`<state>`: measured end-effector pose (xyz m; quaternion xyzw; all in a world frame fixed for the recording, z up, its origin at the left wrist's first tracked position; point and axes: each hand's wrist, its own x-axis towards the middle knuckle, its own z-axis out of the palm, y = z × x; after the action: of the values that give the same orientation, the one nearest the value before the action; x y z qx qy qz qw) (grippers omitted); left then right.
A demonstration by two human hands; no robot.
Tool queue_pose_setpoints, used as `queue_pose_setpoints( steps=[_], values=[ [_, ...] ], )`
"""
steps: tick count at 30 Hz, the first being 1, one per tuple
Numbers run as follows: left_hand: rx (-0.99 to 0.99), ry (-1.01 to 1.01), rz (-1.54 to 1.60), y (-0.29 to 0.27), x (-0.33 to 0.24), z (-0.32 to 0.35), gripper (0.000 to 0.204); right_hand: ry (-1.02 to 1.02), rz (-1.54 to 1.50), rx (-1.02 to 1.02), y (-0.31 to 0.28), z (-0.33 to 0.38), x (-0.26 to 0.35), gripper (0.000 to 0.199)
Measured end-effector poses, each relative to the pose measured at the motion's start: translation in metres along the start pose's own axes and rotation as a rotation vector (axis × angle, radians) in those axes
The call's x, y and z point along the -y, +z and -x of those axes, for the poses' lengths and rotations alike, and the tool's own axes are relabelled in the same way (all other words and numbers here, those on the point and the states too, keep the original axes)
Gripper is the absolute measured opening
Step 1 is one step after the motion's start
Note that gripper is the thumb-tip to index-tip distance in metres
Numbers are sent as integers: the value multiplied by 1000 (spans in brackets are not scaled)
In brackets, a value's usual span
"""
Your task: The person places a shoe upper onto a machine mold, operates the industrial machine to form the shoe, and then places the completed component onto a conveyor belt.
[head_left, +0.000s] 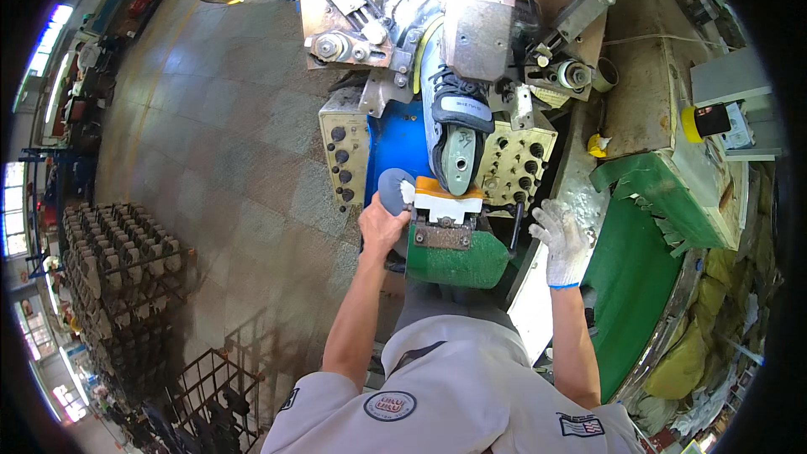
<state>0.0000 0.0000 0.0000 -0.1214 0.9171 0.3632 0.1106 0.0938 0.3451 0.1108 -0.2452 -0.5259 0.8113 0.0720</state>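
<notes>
Left hand (382,225) is gripping a likely light, pliant grey pad (392,187) at six o'clock; right hand (565,244) is hovering spread-fingered.

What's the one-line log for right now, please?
left hand: bare, touching gray rounded piece | right hand: white-gloved, open | shoe: in machine

Lettering on a shoe, its last and a work shirt.
At the far middle, the shoe (430,76) bears a white label (461,105) with one short line of dark print on its tongue; the green last (461,150) just nearer has a small dark marking. Near, the pale shirt (471,378) carries a round badge (390,406) left of the middle, red print at its centre and lettering around its dark ring, and at right a dark-edged rectangular patch (582,427) under a line of tiny lettering.
</notes>
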Motion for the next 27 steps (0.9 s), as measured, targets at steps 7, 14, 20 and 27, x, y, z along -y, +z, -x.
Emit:
queue_pose_setpoints(
  steps=[7, 14, 20, 27],
  values=[
    [40, 95, 364, -224, -125, 78, 45, -65, 2, 290, 97, 44, 51, 64],
    [556, 329, 566, -165, -280, 100, 47, 227, -547, 629, 91, 4, 64, 40],
    [-344, 493, 327, -126, -314, 88, 36, 312, -509, -24, -170, 58, 96, 36],
    [-123, 219, 181, -61, -279, 31, 52, 869, 1210, -471, -438, 155, 107, 75]
  ],
)
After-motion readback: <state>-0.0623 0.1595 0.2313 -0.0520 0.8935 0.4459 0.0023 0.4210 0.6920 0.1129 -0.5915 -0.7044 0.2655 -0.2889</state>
